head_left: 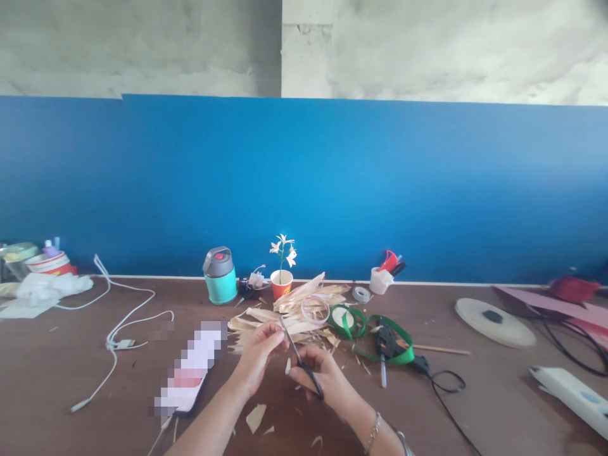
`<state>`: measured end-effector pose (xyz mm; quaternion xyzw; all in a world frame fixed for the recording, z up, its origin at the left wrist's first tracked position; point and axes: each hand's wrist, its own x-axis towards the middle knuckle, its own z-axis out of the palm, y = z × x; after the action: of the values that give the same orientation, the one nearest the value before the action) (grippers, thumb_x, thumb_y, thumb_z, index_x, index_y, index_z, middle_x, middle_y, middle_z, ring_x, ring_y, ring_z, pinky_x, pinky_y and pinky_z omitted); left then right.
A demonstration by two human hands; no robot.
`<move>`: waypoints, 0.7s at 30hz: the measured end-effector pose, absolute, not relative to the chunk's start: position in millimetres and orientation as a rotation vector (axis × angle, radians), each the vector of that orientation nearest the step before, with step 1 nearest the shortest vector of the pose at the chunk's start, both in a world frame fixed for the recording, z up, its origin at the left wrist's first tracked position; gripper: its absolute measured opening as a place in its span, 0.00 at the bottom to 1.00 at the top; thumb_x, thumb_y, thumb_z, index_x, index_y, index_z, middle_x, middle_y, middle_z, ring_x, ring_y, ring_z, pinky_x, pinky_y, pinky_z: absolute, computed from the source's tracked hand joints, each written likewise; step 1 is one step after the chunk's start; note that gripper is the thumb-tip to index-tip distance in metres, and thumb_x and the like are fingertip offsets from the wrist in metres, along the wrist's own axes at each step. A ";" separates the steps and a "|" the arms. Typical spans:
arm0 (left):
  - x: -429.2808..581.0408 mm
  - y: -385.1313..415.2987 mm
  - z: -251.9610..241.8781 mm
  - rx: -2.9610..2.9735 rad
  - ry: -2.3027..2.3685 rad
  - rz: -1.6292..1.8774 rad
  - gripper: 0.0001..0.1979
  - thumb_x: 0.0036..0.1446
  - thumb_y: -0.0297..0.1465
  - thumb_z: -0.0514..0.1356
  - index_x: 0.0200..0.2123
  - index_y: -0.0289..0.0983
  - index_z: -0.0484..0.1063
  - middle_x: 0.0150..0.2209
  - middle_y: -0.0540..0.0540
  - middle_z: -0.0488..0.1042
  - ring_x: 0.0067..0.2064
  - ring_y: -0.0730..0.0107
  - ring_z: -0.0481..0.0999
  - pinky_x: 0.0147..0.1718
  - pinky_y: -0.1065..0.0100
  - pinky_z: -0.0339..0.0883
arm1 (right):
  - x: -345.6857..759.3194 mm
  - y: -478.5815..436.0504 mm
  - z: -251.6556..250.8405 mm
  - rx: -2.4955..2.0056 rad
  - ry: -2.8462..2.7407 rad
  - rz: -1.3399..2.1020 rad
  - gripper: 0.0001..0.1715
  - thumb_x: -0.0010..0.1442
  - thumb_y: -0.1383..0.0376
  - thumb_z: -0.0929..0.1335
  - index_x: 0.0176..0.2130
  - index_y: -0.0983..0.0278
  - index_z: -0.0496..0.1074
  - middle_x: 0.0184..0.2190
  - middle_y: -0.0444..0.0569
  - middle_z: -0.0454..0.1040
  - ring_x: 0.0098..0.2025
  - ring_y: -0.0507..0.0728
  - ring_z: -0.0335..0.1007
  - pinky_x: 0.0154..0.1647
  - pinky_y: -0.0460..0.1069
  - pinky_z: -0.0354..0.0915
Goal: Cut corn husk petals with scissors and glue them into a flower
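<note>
My right hand is wrapped round the dark handles of a pair of scissors, whose blades point up and to the left. Just left of the blades, my left hand has thumb and fingers pinched together; whatever lies between them is too small to name. A small pale scrap shows between the two hands. Behind them spreads a pile of dry, pale corn husks. Cut husk pieces lie on the brown table near my wrists.
A green ribbon roll and a black glue gun with its cable are at the right. Behind stand a turquoise flask, a paper cup with white flowers, and a white cup holding tools. A phone and white cables lie left.
</note>
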<state>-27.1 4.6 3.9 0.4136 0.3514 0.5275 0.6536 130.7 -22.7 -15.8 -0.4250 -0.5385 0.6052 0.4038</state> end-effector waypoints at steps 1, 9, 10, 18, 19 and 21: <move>-27.1 4.5 4.0 0.939 0.799 1.194 0.09 0.45 0.33 0.66 0.24 0.36 0.69 0.21 0.52 0.71 0.25 0.75 0.68 0.29 0.73 0.59 | 130.7 -22.9 -15.4 -1.071 -1.360 1.526 0.26 0.39 0.51 0.76 0.29 0.66 0.68 0.18 0.37 0.65 0.13 0.44 0.54 0.11 0.40 0.53; -28.7 3.7 8.1 0.927 0.789 1.172 0.09 0.44 0.33 0.66 0.23 0.36 0.69 0.21 0.52 0.71 0.26 0.74 0.68 0.30 0.72 0.60 | 131.0 -22.6 -17.3 -1.065 -1.384 1.518 0.24 0.42 0.51 0.75 0.29 0.66 0.67 0.17 0.36 0.64 0.12 0.43 0.53 0.10 0.40 0.51; -29.0 3.5 8.8 0.927 0.789 1.167 0.09 0.44 0.33 0.66 0.23 0.36 0.69 0.21 0.52 0.71 0.26 0.74 0.68 0.30 0.72 0.60 | 131.3 -22.4 -17.7 -1.059 -1.386 1.518 0.24 0.42 0.51 0.75 0.29 0.65 0.67 0.17 0.36 0.64 0.12 0.43 0.53 0.10 0.40 0.51; -30.8 4.2 12.4 0.959 0.789 1.142 0.09 0.44 0.32 0.66 0.22 0.36 0.68 0.20 0.52 0.71 0.25 0.74 0.68 0.29 0.73 0.59 | 132.0 -23.5 -10.2 -1.110 -1.415 1.493 0.25 0.41 0.49 0.74 0.28 0.66 0.68 0.17 0.36 0.64 0.13 0.42 0.51 0.11 0.39 0.51; -31.1 4.5 12.4 0.968 0.789 1.138 0.09 0.44 0.32 0.66 0.22 0.36 0.68 0.20 0.52 0.71 0.25 0.74 0.68 0.29 0.73 0.59 | 132.2 -23.6 -9.5 -1.111 -1.420 1.492 0.25 0.41 0.49 0.74 0.28 0.66 0.68 0.17 0.36 0.63 0.13 0.42 0.51 0.11 0.39 0.51; -31.5 5.1 12.2 0.975 0.793 1.134 0.09 0.44 0.32 0.66 0.22 0.36 0.68 0.20 0.52 0.71 0.25 0.74 0.67 0.28 0.73 0.59 | 132.9 -23.5 -8.8 -1.118 -1.430 1.489 0.25 0.41 0.49 0.74 0.28 0.66 0.68 0.17 0.36 0.63 0.12 0.42 0.51 0.11 0.39 0.50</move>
<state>-31.5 5.1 12.2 0.4313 0.3510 0.5017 0.6626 132.9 -23.5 -8.8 -0.4391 -0.5616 0.5850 0.3867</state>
